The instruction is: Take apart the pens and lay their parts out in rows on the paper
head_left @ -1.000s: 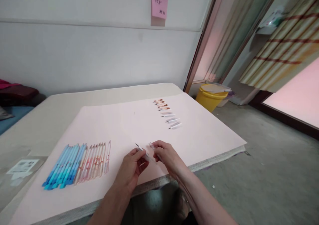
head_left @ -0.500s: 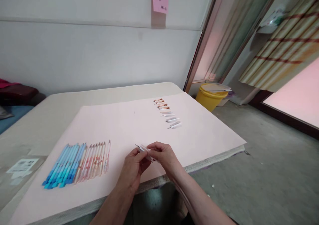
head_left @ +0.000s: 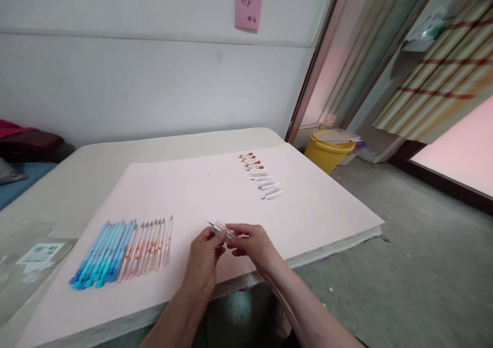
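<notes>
- The pen [head_left: 220, 229] sits between both hands just above the near edge of the pink sheet [head_left: 308, 209], its dark tip pointing up and to the left, its clear barrel partly hidden by fingers.
- The left hand [head_left: 204, 258] has a narrow grip on the tip end, thumb and forefinger pinched on it.
- The right hand [head_left: 252, 243] pinches the other end just as narrowly; both grips are on the one pen.
- To the left lies a tidy row of whole pens: blue pens [head_left: 102, 255] first, then pink-patterned pens [head_left: 150, 245] beside them (these look finished).
- Farther back on the surface [head_left: 115, 155] lies a short column of small pen parts [head_left: 260, 176], brown-tipped at the far end, pale nearer.
- Judging from that, much is done, and roughly ten small pieces are left.
</notes>
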A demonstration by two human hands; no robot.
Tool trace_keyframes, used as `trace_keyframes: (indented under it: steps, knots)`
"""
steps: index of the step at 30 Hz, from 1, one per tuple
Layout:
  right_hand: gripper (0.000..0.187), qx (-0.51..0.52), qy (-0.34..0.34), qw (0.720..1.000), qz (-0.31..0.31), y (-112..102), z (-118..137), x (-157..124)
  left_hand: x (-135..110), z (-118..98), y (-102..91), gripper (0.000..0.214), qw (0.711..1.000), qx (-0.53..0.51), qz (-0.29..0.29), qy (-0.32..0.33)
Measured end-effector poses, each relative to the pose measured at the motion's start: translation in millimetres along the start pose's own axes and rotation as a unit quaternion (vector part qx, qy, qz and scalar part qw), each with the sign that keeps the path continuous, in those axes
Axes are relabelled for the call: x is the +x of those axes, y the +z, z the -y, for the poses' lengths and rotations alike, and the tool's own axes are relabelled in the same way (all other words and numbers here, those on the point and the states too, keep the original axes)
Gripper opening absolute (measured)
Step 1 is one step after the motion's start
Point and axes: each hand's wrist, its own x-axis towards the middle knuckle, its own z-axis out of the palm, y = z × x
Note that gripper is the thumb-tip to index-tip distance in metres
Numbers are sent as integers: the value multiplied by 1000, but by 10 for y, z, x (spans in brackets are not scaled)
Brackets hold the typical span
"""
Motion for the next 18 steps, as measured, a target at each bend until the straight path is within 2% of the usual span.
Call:
trace_keyframes:
  steps: [3,7,11,15,18]
  knots:
    - [38,16,-5,1000,2,-2,5,14,4,-3,11,14,999,-37,20,-5]
    - [40,11,5,1000,23,-57,72,22,22,-31,-28,21,999,-2,34,-17]
    - [40,-2,26,999,39,-158,177,1,32,-136,-95,29,994,77,69,-22]
    - [36,-23,22,998,56,-235,226,-20,48,-266,-146,25,976,173,127,-30]
    - [35,-36,22,997,62,-256,227,-23,72,-290,-160,24,964,221,144,-27]
